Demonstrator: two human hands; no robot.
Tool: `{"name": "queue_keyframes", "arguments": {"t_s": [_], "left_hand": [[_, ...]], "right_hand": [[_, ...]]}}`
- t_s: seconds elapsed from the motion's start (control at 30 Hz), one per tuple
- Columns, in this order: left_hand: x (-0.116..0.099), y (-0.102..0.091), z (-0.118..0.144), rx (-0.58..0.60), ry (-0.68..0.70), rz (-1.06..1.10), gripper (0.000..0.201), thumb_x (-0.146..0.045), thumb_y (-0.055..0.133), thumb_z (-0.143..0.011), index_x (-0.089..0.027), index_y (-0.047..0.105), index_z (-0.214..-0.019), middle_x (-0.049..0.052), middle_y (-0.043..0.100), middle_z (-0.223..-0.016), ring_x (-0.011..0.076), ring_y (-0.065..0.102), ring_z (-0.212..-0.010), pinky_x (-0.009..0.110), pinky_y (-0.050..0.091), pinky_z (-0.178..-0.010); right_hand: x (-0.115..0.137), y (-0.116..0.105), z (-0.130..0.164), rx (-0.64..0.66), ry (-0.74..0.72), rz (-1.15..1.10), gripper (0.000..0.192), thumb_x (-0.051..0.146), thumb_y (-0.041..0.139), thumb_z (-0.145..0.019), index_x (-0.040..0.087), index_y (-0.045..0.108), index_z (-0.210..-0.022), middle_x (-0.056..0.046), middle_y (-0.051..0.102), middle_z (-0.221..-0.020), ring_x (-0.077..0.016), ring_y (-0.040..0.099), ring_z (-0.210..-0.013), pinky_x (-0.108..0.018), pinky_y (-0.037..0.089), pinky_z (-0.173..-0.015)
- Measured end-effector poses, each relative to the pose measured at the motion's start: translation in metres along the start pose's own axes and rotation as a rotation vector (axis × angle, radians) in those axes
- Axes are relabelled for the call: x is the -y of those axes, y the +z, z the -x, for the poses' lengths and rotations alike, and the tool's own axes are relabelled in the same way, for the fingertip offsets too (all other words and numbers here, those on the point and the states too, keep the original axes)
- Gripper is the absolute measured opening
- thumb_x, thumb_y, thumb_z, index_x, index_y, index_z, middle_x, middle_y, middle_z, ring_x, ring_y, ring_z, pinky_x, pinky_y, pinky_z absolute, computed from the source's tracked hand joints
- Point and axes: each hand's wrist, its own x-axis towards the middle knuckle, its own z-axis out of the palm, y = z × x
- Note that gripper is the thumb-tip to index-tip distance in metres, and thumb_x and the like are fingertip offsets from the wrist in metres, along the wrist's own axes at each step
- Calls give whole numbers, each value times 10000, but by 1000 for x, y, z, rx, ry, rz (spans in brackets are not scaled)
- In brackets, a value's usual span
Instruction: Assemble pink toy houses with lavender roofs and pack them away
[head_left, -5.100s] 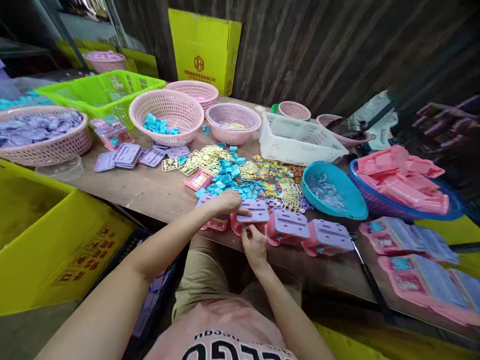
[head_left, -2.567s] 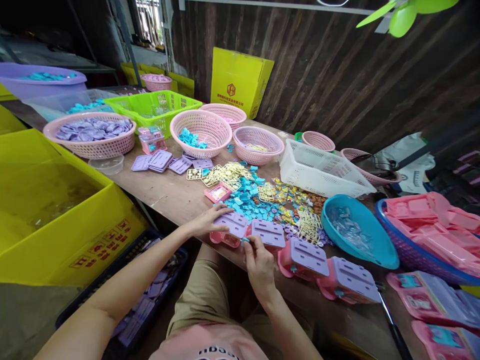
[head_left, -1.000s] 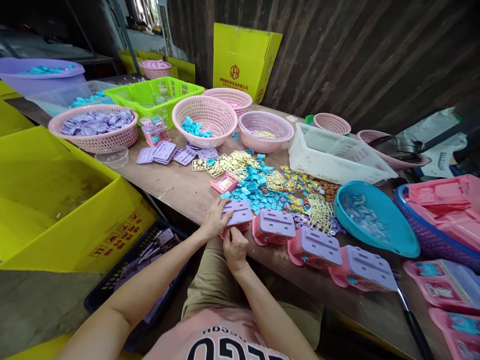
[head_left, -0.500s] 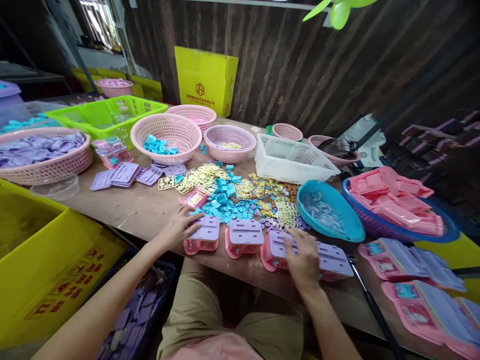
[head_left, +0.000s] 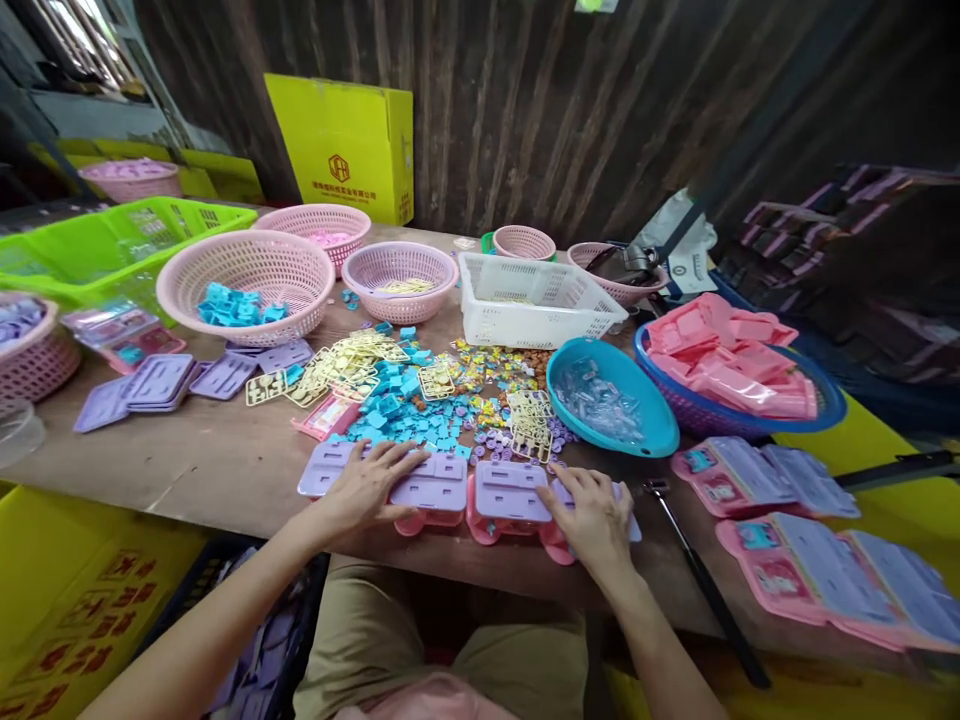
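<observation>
Hands flat on row of pink plastic cases with lilac lids at near edge of wooden table: left hand spread, fingers loose, across leftmost two cases; right hand palm-down, fingers loose, covering rightmost case. Middle case untouched between them. Heap of small turquoise plastic pieces just behind row.

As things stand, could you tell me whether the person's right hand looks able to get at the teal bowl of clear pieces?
Probably yes. The right hand lies flat on a lilac-lidded pink case at the table's near edge, and the teal bowl sits just beyond it. Only small loose parts lie near that path, nothing tall.
</observation>
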Motion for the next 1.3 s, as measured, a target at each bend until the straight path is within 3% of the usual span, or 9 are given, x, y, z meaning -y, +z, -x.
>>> {"name": "queue_keyframes", "arguments": {"t_s": [0.13,0.27,0.33,0.43,0.57,0.63,0.77,0.97,1.3], "left_hand": [[11,0,4,14,22,-3,671,-419,561,-792,-293,302,-1399,74,390,-1428,305,380,-1269,557,209,-1050],[2,3,-2,-24,-3,-22,705,-461,535,-802,-263,256,-1419,101,322,-1462,362,254,-1333,662,110,-1030],[-13,4,-11,-43,3,-25,716,-476,525,-813,-231,245,-1424,126,298,-1470,361,208,-1354,665,86,-1035],[-46,4,-31,-41,82,-14,739,-498,533,-812,-217,235,-1427,133,280,-1476,350,173,-1369,644,70,-1054],[-92,10,-59,-69,219,7,804,-591,530,-775,-214,241,-1425,161,261,-1478,365,157,-1372,631,69,-1062],[-110,15,-70,-93,263,10,865,-643,537,-736,-221,233,-1427,189,251,-1474,380,160,-1369,632,75,-1059],[-129,24,-83,-35,308,4,882,-661,535,-721,-201,253,-1419,218,265,-1460,377,200,-1359,597,142,-1062],[-129,25,-87,29,281,-23,716,-517,562,-793,-176,332,-1378,177,358,-1422,339,323,-1301,514,229,-1058],[-136,24,-82,-33,288,72,834,-616,554,-741,-198,275,-1406,203,322,-1435,382,247,-1339,615,174,-1053]], "right_hand": [[14,2,7,-28,31,-19,390,488,467,-860,248,622,-1125,-84,654,-1082,-293,504,-1046,-587,203,-975],[-17,-9,-9,34,81,-172,399,400,371,-898,208,593,-1168,-110,615,-1138,-270,523,-1040,-483,334,-933],[-44,-18,-26,133,140,-272,404,350,342,-894,164,611,-1133,-137,610,-1123,-268,529,-1038,-430,377,-903],[-76,-23,-55,396,114,-415,350,274,381,-864,163,640,-1071,-114,635,-1083,-240,565,-997,-391,407,-883],[-88,-13,-77,692,-17,-590,345,288,492,-815,201,618,-1124,-18,681,-826,-152,612,-737,-284,479,-675],[-88,-2,-80,755,-64,-659,412,318,526,-794,190,572,-1182,3,657,-773,-126,590,-676,-250,467,-613],[-87,20,-80,724,-99,-729,452,356,579,-730,139,573,-1126,34,565,-685,-100,506,-602,-213,409,-548],[-87,38,-80,625,-90,-722,184,290,620,-625,153,646,-745,60,471,-580,-92,402,-564,-214,316,-533],[-98,17,-55,535,-74,-694,301,292,511,-644,151,679,-851,-67,680,-828,-194,590,-744,-323,460,-691]]}}
